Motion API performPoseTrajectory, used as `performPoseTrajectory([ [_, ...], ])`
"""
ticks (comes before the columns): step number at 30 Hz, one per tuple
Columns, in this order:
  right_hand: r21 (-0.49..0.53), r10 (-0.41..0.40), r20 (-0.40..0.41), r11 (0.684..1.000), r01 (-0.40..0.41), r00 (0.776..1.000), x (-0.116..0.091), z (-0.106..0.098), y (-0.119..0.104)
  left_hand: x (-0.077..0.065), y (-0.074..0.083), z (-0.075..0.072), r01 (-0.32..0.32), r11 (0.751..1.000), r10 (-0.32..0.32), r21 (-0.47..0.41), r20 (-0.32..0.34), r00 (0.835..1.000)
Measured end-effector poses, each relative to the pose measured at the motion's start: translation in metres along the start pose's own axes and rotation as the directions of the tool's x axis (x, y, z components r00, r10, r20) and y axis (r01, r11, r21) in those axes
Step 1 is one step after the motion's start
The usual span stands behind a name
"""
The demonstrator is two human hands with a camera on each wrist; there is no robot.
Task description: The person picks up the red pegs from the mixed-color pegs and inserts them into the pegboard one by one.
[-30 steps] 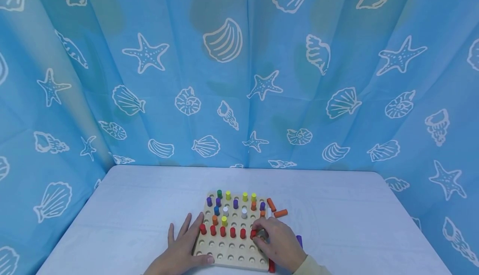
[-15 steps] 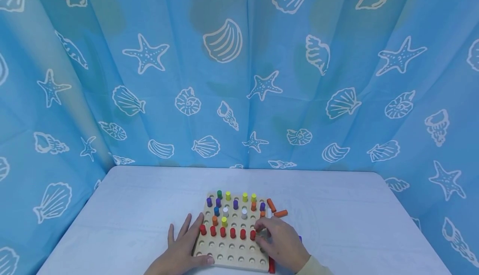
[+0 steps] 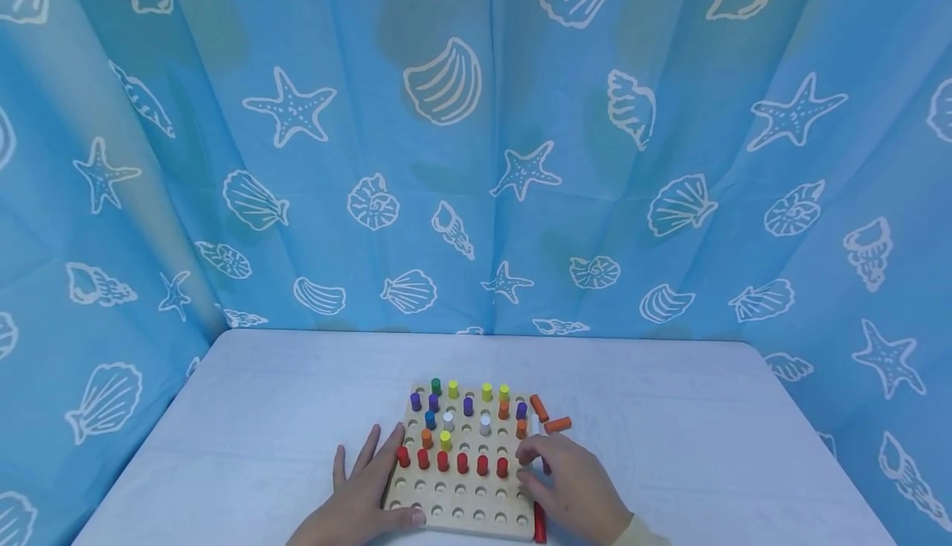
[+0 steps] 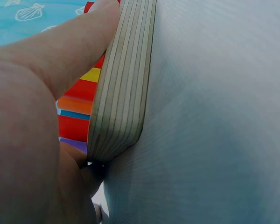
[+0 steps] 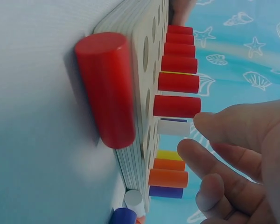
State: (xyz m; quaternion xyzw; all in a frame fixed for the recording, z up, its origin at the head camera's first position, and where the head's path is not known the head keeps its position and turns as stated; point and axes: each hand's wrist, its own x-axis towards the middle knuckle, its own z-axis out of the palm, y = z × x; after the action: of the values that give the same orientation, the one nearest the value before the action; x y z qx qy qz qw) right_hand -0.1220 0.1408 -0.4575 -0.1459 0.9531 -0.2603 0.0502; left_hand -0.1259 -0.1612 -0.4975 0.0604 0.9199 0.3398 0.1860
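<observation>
A wooden pegboard point(image 3: 461, 500) with rows of round holes lies on the table. Red pegs point(image 3: 462, 463) stand upright in one row across it. My left hand point(image 3: 355, 492) rests at the board's front left corner, fingers spread, thumb point(image 4: 84, 46) on the front edge. Over the right side, beside the last red peg point(image 5: 177, 106), is my right hand point(image 3: 568, 484). Its thumb and index finger are apart, with nothing between them; the thumb tip is right by that peg's top. Behind the row stand yellow pegs point(image 3: 487, 391), orange, purple, white, blue and green ones.
A red peg point(image 5: 107, 91) lies on the white table point(image 3: 260, 414) along the board's right edge. Two orange pegs point(image 3: 558, 424) lie at the back right. A white peg point(image 5: 134, 200) and a blue-purple one point(image 5: 123, 216) lie on the table. A blue shell-print curtain point(image 3: 476, 199) hangs behind.
My right hand has moved right, away from the last red peg of the row, which now stands fully in sight. My left hand has stayed at the board's corner.
</observation>
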Motion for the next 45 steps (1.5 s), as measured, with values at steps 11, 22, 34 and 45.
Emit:
performPoseTrajectory([
  [11, -0.022, 0.029, 0.022, 0.999, -0.029, 0.999, -0.010, -0.007, 0.006, 0.000, -0.001, 0.001, -0.006, 1.000, 0.006, 0.001, 0.001, 1.000],
  [22, -0.013, 0.040, 0.014, 0.999, -0.040, 0.999, -0.019, -0.006, 0.013, 0.000, -0.002, 0.002, -0.015, 1.000, 0.015, -0.006, 0.001, 1.000],
  [34, -0.003, 0.130, 0.092, 0.992, -0.130, 0.987, -0.021, -0.007, 0.016, -0.001, 0.001, 0.001, -0.009, 1.000, 0.009, -0.003, 0.000, 1.000],
  [45, -0.031, 0.120, 0.150, 0.993, -0.117, 0.981, -0.024, -0.002, 0.021, -0.002, -0.001, 0.001, -0.046, 0.999, 0.046, -0.005, -0.005, 0.999],
])
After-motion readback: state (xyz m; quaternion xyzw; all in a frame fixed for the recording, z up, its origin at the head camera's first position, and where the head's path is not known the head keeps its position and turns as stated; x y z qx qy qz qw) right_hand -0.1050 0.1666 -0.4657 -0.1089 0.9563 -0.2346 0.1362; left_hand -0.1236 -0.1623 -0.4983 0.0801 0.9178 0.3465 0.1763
